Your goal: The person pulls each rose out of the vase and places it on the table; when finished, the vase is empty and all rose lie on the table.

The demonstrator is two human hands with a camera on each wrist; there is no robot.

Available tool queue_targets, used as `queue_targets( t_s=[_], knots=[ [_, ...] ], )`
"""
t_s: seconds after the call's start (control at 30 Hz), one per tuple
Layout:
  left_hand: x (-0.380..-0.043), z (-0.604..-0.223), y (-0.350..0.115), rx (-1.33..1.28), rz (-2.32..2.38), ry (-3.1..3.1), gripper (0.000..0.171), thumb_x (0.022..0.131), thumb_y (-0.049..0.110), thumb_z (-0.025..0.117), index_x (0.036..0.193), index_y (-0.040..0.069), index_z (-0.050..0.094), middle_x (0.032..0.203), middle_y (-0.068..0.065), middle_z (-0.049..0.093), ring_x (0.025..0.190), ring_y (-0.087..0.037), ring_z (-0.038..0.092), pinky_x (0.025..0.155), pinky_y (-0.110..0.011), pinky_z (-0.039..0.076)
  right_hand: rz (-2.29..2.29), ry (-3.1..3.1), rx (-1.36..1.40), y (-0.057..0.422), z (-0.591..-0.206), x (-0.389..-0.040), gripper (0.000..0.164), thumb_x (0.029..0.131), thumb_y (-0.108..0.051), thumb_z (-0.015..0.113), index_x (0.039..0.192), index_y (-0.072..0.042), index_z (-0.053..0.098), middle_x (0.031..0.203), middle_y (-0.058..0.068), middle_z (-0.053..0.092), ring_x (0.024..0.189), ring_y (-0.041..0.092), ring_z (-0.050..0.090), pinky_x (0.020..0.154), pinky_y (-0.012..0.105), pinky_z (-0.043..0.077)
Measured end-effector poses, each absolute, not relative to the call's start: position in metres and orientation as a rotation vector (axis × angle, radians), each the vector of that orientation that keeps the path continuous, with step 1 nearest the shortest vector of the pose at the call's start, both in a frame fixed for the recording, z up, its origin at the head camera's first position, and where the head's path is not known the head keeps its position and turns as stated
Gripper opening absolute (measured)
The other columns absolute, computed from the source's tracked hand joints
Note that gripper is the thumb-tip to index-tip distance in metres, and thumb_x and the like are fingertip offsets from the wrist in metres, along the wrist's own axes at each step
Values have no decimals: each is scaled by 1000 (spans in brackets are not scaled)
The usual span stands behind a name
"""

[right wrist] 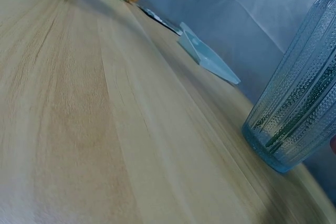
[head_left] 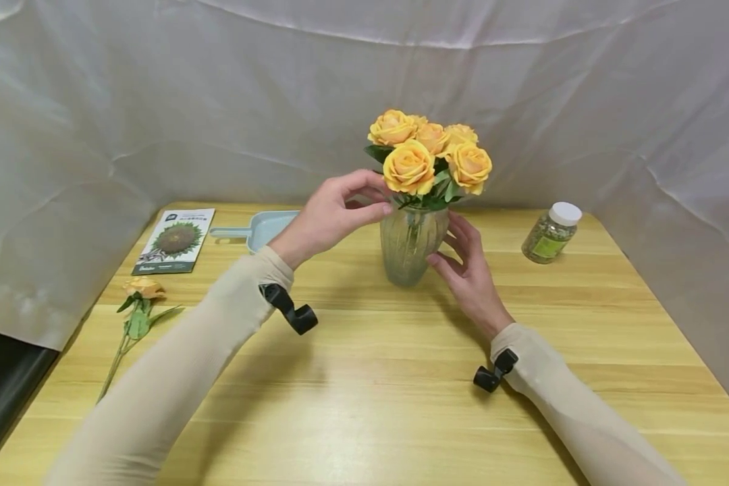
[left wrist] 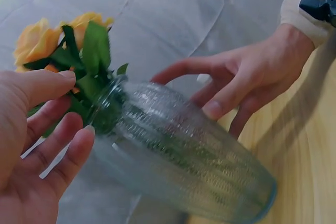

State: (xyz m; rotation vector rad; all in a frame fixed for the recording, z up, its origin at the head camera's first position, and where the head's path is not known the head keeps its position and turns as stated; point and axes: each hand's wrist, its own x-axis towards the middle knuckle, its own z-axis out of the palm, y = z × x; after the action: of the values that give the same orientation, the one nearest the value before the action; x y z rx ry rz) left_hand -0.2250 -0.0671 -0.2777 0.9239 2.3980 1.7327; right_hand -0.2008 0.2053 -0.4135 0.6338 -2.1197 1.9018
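A ribbed clear glass vase (head_left: 406, 253) stands on the wooden table and holds a bunch of yellow artificial roses (head_left: 410, 167) with green leaves. My left hand (head_left: 325, 216) is beside the blooms at the vase's rim, its fingers loosely bent and apart. In the left wrist view nothing is pinched between its thumb and fingers, which lie close to the leaves (left wrist: 96, 45). My right hand (head_left: 475, 287) holds the vase's right side, thumb on the front and fingers round the back. Green stems (right wrist: 299, 114) show through the glass in the right wrist view.
At the left lies a single yellow rose (head_left: 144, 289) on its stem. Behind it are a seed packet (head_left: 175, 241) with a sunflower picture and a light blue dustpan (head_left: 267, 226). A white-capped jar (head_left: 549, 236) stands at the right. Pale cloth (head_left: 279, 101) hangs round the table.
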Motion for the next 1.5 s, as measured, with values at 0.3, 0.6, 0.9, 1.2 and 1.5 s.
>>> queue_targets(
  t_s=[0.3,0.6,0.9,1.2,1.5],
  knots=[
    [-225,-281,-51,977,1693,2437,30,104,14,76,132,6,74,128,-8,72,113,-18,69,96,-34,62,1916,-2112,632,203,-413,-200,80,105,8,63,170,-19,24,175,8,36,155,33,43,119,31,53],
    [-226,-283,-44,1106,1559,2570,30,108,23,72,136,13,75,122,-2,72,106,-15,66,88,-32,60,1920,-2093,626,204,-414,-200,80,105,11,62,169,-18,25,175,12,36,155,35,42,116,25,54],
    [-226,-287,-39,1119,1624,2609,30,109,19,70,137,10,74,123,-4,71,102,-15,64,86,-30,59,1903,-2086,647,204,-416,-200,79,105,11,61,170,-17,24,174,11,36,154,33,43,115,23,54],
    [-228,-279,-36,1032,1925,2568,24,105,14,73,127,6,74,127,-6,72,105,-14,65,90,-28,59,1901,-2094,645,204,-416,-200,79,105,10,61,170,-18,25,175,8,36,154,28,45,117,26,53],
    [-228,-280,-28,952,2091,2494,22,102,12,78,122,6,72,129,-7,76,109,-14,68,96,-30,60,1890,-2099,645,206,-416,-201,79,105,9,62,170,-17,24,174,7,37,154,29,45,119,31,53]
  ],
)
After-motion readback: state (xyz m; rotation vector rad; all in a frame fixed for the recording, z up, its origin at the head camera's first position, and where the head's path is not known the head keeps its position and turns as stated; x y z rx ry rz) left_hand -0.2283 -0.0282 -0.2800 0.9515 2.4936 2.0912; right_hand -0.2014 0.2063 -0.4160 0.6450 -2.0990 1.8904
